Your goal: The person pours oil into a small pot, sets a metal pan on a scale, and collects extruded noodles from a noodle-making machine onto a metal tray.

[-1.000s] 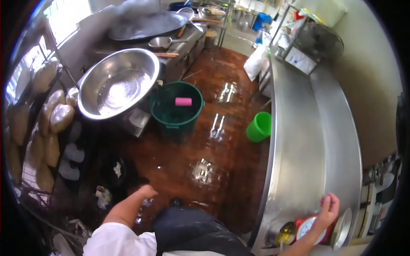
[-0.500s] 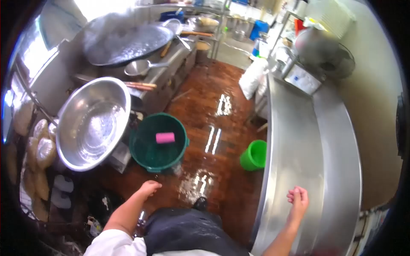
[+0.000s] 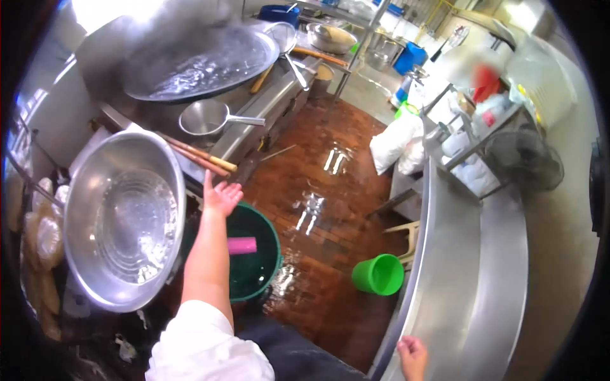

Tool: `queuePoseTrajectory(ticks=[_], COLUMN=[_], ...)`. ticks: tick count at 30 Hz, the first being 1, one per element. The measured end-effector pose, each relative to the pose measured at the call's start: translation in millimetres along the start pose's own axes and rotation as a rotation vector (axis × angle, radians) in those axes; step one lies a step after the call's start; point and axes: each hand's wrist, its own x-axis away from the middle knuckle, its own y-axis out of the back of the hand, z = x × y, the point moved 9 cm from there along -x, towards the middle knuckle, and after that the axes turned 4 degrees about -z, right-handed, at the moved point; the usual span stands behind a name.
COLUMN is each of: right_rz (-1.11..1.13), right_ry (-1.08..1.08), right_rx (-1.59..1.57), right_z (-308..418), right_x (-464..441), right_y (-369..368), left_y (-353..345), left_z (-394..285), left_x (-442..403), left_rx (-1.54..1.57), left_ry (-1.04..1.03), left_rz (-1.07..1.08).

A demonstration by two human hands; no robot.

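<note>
My left hand (image 3: 222,195) is stretched forward with its fingers apart, just below the ends of two wooden handles (image 3: 202,159), and holds nothing. Whether it touches them I cannot tell. Under that forearm stands a dark green tub (image 3: 270,270) with a pink cylinder (image 3: 242,246) in it. Left of the arm sits a large metal basin (image 3: 130,213), tilted, with a wet, shiny inside. A metal ladle-like scoop (image 3: 206,119) with a straight handle rests beyond the handles. Low at the right, my right hand (image 3: 412,354) has curled fingers with nothing visible in them, beside the steel counter.
A large steaming wok (image 3: 203,70) stands at the back left, with a wire strainer (image 3: 281,38) beside it. The brown floor (image 3: 330,209) looks wet. A bright green bin (image 3: 379,274) stands by the steel counter (image 3: 445,267). A fan (image 3: 524,159) is at the right.
My left hand has reached forward, over the green tub towards the wooden handles, and its fingers have spread. My right hand is lower in view. The camera view has shifted.
</note>
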Motion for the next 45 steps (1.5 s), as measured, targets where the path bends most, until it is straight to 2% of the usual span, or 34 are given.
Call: queuePoseTrajectory(ticks=[1,4,6,10,15,18,22,23,26,28,31,32,33,34,36,37,38,39,41,45], right_rz=[0.081,0.07,0.086,0.168,0.236,0.176,0.233,0.236,0.263,0.282,0.213,0.187,0.126,-0.058,-0.264,-0.356,-0.413,-0.495,-0.666,-0.92], right_ry=[0.004,-0.204,-0.193,-0.14,-0.238,-0.028,-0.009,-0.002,0.069,0.1,0.137,0.031,0.039,0.219,0.051,-0.038,-0.136,-0.214,-0.337,-0.636], right_rx=[0.207,0.059,0.133,0.225,0.166,0.168,0.183,0.136,-0.031,-0.223,-0.428,-0.454,-0.415,-0.402,-0.471,-0.518,-0.584,-0.604,-0.489,-0.318], right_z=[39,36,56,73,58,71,116,118,142,157,176,163,162,148,95,66,36,0,-64,-190], right_x=[12,10,5,-17,-29,-43,-43,-45,-52,-59,-62,-64,-63,-68,-50,-36,-17,7,61,188], right_y=[-7,-18,-31,-54,-72,-85,-109,-113,-130,-144,-151,-151,-143,-131,-92,-70,-52,-33,10,76], left_y=[2,-11,-13,-21,-80,-107,-140,-138,-148,-150,-135,-127,-125,-117,-93,-97,-84,-82,-83,-71], left_z=[-7,-29,-33,-47,-45,-28,21,42,110,168,260,290,308,331,360,368,370,374,383,391], left_x=[-19,-44,-52,-56,-9,25,86,95,148,192,268,292,319,344,382,401,405,402,388,359], left_rx=[0.031,0.001,0.015,-0.105,0.133,0.172,-0.129,-0.24,-0.582,-0.767,-0.875,-0.887,-0.976,-1.074,-1.225,-1.063,-1.074,-1.214,-1.322,-1.322], left_ry=[0.004,-0.083,-0.073,-0.222,-0.248,-0.247,-0.275,-0.242,-0.093,0.126,0.45,0.541,0.647,0.859,1.289,1.252,1.454,1.463,1.432,1.429], left_rz=[0.008,0.037,0.016,-0.168,0.05,0.156,0.338,0.315,0.501,0.697,0.953,1.053,1.101,1.271,1.616,1.846,1.732,1.727,1.565,1.279])
